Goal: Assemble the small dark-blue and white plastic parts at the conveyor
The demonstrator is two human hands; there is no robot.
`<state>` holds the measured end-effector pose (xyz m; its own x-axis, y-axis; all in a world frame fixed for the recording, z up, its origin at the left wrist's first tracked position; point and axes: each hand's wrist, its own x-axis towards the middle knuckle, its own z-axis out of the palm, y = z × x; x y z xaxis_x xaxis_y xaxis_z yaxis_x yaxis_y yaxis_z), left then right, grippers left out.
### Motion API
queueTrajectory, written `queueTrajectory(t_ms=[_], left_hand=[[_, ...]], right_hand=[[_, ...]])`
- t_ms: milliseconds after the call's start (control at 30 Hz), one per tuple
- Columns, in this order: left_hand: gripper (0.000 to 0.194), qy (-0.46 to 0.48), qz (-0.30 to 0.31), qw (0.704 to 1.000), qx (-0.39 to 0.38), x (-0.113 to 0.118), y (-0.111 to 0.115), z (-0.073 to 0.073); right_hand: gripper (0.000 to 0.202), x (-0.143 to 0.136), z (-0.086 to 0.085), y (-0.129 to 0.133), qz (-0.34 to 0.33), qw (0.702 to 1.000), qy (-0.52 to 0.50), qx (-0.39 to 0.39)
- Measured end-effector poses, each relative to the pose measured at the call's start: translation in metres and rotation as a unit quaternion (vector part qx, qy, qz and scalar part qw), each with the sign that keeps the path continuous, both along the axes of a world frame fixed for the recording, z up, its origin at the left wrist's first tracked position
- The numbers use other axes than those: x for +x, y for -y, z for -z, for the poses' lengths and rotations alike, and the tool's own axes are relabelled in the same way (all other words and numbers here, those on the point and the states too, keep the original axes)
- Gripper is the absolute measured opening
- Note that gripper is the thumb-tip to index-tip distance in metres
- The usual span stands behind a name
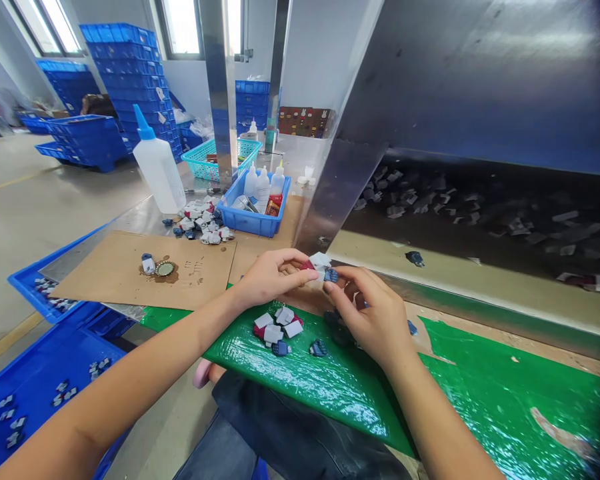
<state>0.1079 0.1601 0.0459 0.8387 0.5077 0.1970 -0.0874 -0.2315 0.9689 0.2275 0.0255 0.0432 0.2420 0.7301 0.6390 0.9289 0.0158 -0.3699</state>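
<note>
My left hand (275,273) pinches a small white and dark red piece (317,263) between thumb and fingers. Close to its right, my right hand (365,300) grips a small dark blue piece (331,275) with thumb and forefinger. The two pieces meet or nearly meet; the exact contact is too small to tell. Below them, several white, red and blue pieces (275,327) lie in a cluster on the green sheet (260,363), and a single dark blue piece (318,347) sits just right of the cluster.
Cardboard (105,267) at left holds a round metal cap (165,269). Behind it are a pile of pieces (200,220), a large white bottle (160,173) and a blue basket (255,220) of small bottles. A metal housing (455,87) rises at right; a blue bin (45,380) is lower left.
</note>
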Motion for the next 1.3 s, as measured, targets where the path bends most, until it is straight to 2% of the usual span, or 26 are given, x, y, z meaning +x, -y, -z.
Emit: queueTrajectory(t_ms=[233,433,733,900,1133,1300], left_hand=[[0.027,-0.010,0.016,1.000,-0.017,-0.0002,0.0004,-0.0017],[0.028,-0.019,0.000,1.000,-0.001,-0.0003,0.0007,-0.0019],[0.032,-0.024,0.012,1.000,-0.016,-0.0005,0.0010,-0.0031],[0.028,-0.021,0.025,0.999,-0.025,-0.0020,-0.0005,-0.0024],[0.026,-0.004,0.021,1.000,-0.019,-0.0017,-0.0012,-0.0010],[0.028,-0.004,0.036,0.999,0.004,-0.0007,-0.0024,0.0015]], right_hand=[[0.012,0.0009,-0.0004,0.0000,0.005,1.000,0.015,-0.005],[0.013,0.0013,-0.0013,0.0014,-0.015,1.000,-0.014,0.005],[0.014,0.0023,-0.0029,0.0009,-0.022,0.999,-0.011,0.024],[0.005,0.0019,-0.0037,0.0022,-0.027,1.000,0.008,0.012],[0.007,0.0011,-0.0028,0.0019,-0.027,1.000,0.010,0.003],[0.015,0.0017,-0.0012,0.0010,-0.013,1.000,-0.002,0.010]])
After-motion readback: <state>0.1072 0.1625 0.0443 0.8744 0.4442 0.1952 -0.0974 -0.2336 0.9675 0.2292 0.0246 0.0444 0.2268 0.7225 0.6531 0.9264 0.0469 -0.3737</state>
